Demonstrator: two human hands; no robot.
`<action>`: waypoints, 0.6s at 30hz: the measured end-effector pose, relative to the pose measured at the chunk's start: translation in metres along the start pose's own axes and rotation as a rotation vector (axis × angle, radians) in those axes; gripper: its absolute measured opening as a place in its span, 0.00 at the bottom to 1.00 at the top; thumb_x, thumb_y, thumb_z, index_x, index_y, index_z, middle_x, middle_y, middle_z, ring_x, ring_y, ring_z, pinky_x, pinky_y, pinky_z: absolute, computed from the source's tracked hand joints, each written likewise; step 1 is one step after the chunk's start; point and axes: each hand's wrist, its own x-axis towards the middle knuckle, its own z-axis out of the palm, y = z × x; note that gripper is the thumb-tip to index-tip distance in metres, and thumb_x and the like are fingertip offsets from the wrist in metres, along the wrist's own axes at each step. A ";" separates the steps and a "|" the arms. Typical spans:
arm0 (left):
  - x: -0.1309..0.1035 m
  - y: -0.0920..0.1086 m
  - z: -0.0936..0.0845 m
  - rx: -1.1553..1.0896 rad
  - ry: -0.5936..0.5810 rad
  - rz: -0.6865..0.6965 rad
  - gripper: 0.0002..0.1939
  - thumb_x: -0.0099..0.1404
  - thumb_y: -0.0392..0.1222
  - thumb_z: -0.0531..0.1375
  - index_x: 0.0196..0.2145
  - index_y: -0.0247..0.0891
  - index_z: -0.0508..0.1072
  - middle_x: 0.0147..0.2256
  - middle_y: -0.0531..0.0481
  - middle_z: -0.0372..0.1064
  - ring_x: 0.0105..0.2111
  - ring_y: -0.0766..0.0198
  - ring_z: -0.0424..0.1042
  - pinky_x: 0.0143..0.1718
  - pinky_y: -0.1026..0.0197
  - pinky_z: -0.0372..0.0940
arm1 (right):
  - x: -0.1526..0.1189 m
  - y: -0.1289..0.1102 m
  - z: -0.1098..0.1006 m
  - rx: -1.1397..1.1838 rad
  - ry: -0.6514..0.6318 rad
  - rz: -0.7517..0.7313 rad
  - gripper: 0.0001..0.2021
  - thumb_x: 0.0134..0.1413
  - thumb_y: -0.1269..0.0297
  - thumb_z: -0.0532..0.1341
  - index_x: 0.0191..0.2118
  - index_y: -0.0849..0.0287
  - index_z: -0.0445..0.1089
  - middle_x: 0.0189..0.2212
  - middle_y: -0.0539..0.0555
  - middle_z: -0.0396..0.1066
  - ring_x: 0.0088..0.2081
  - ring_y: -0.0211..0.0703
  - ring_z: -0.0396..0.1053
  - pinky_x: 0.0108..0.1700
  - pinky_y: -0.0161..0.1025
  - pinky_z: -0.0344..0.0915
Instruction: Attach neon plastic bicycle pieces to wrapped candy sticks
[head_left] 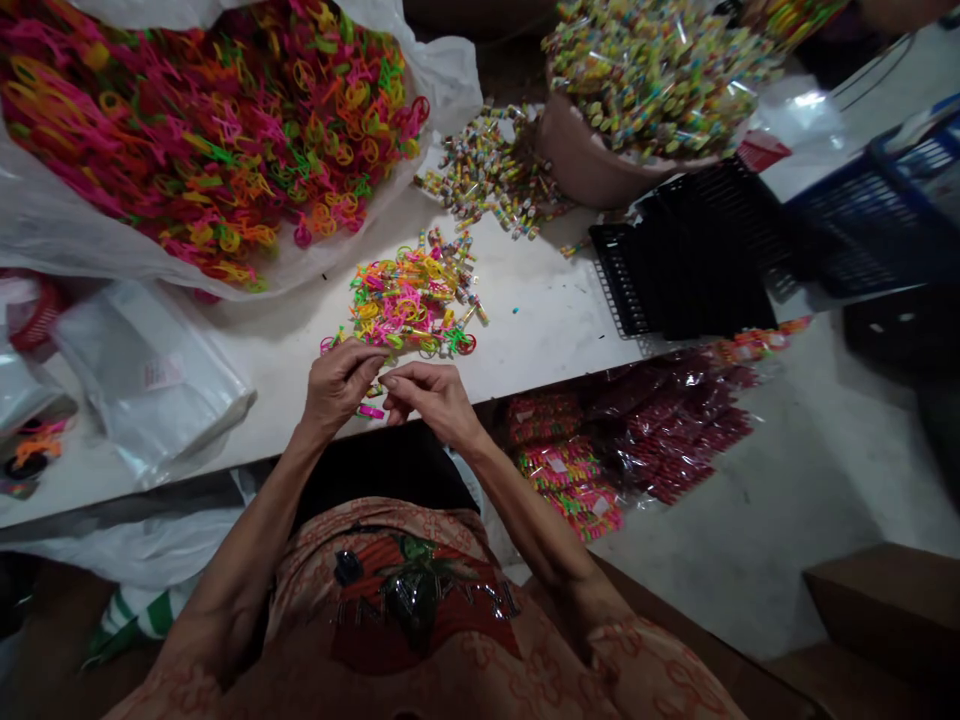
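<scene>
My left hand (339,388) is closed in a pinch at the table's front edge. Facing it, my right hand (429,398) also has thumb and fingers pressed together, its tips close to the left ones. Whatever they grip is too small or hidden to name. Just below the fingertips shows a bright pink plastic piece (370,411). Right beyond both hands lies a small heap of pink, yellow, green and orange plastic pieces (405,295), some with rings. Mixed into its right side are slim clear tubes with colourful contents (469,285).
A big white bag (277,275) of similar plastic pieces fills the back left. Clear plastic bags (154,375) lie at left. A heaped tub (585,155) of small tubes stands behind black baskets (611,270). Filled packets (566,465) are below the table's right side; a blue basket (874,215) is farther right.
</scene>
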 end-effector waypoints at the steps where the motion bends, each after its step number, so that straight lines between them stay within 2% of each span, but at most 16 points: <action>1: -0.001 -0.003 0.000 0.025 -0.001 0.001 0.09 0.63 0.43 0.60 0.31 0.39 0.78 0.23 0.53 0.70 0.23 0.68 0.66 0.27 0.66 0.62 | 0.000 0.001 0.000 -0.037 0.009 -0.013 0.21 0.41 0.46 0.70 0.31 0.62 0.72 0.19 0.46 0.71 0.18 0.32 0.69 0.23 0.30 0.67; 6: 0.005 -0.014 -0.001 0.104 -0.047 -0.043 0.11 0.64 0.44 0.57 0.31 0.39 0.77 0.26 0.51 0.71 0.26 0.67 0.68 0.29 0.65 0.62 | 0.019 0.013 0.001 -0.163 0.025 -0.055 0.21 0.49 0.45 0.64 0.33 0.62 0.72 0.21 0.47 0.69 0.20 0.32 0.68 0.25 0.32 0.68; 9: 0.025 -0.014 -0.003 0.201 -0.049 -0.035 0.13 0.65 0.47 0.55 0.37 0.40 0.77 0.31 0.50 0.73 0.29 0.66 0.69 0.33 0.64 0.64 | 0.036 0.009 -0.004 -0.397 0.085 -0.200 0.17 0.58 0.51 0.59 0.42 0.60 0.73 0.26 0.49 0.71 0.25 0.35 0.70 0.31 0.35 0.70; 11: 0.045 -0.014 -0.008 0.280 0.004 0.005 0.16 0.66 0.49 0.54 0.43 0.39 0.76 0.36 0.47 0.74 0.33 0.64 0.70 0.36 0.62 0.65 | 0.045 -0.005 -0.017 -0.676 0.199 -0.356 0.15 0.60 0.56 0.59 0.49 0.56 0.72 0.36 0.52 0.74 0.35 0.38 0.72 0.40 0.38 0.71; 13: 0.068 -0.018 -0.016 0.365 0.066 0.036 0.19 0.66 0.50 0.53 0.46 0.37 0.75 0.41 0.44 0.73 0.38 0.61 0.71 0.40 0.59 0.66 | 0.050 -0.023 -0.041 -0.958 0.367 -0.434 0.15 0.61 0.60 0.58 0.52 0.55 0.70 0.46 0.55 0.72 0.45 0.42 0.70 0.48 0.41 0.68; 14: 0.078 -0.023 -0.021 0.417 0.084 0.028 0.20 0.65 0.49 0.52 0.46 0.35 0.75 0.42 0.42 0.73 0.39 0.59 0.71 0.42 0.57 0.67 | 0.052 -0.033 -0.056 -1.077 0.453 -0.407 0.15 0.62 0.62 0.57 0.53 0.56 0.70 0.48 0.56 0.71 0.47 0.43 0.69 0.50 0.41 0.66; 16: 0.098 -0.037 -0.031 0.556 0.089 -0.053 0.21 0.64 0.47 0.52 0.47 0.32 0.74 0.43 0.39 0.72 0.41 0.55 0.71 0.46 0.51 0.66 | 0.054 -0.049 -0.086 -1.270 0.572 -0.237 0.14 0.62 0.65 0.55 0.50 0.59 0.71 0.47 0.58 0.71 0.46 0.45 0.69 0.50 0.41 0.65; 18: 0.114 -0.054 -0.039 0.682 0.048 -0.158 0.21 0.62 0.43 0.51 0.47 0.30 0.74 0.44 0.36 0.71 0.45 0.50 0.70 0.52 0.45 0.62 | 0.057 -0.059 -0.111 -1.428 0.561 -0.034 0.13 0.60 0.66 0.55 0.47 0.60 0.73 0.45 0.58 0.72 0.45 0.46 0.69 0.47 0.40 0.64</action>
